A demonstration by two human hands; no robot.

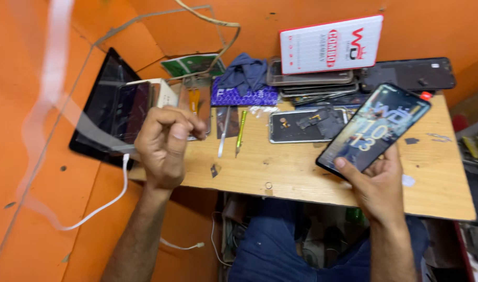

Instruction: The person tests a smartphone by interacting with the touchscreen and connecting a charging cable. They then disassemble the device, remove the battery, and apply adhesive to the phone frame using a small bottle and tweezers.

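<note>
Glossy black glass caught our eye first: the smartphone [373, 128] sat in our right hand [377, 185], fingers wrapped behind it and the thumb pressed on its lower left edge, so the hand was clamped on the phone. Its long axis ran diagonally, the top end pointing up and to the right, away from the wrist, with the lit screen facing us above the wooden workbench [312, 172].

Our left hand [163, 146] was curled into a loose fist, fingertips pinched together on a clear, shiny film [45, 99] that stretched up and to the left of it (thin, transparent, with a bright glare along one edge). Just behind that hand stood a dark tablet [100, 102] leaning on the orange wall, and a white cable [111, 201] drooped below the wrist.

Beyond the right hand, up and to the left of it, a flat white box [330, 44] with red edging and red print lay tilted on a stack of phone frames [312, 83]. Left of the phone lay an opened handset [307, 125], its insides showing. Between the two hands rested a green-handled tool [241, 130] and a slim white one [224, 133], both lying roughly upright to our view. A crumpled blue-grey cloth [244, 73] and a purple patterned pack [244, 97] sat farther back, with a small white carton [163, 91] just above the left hand.
</note>
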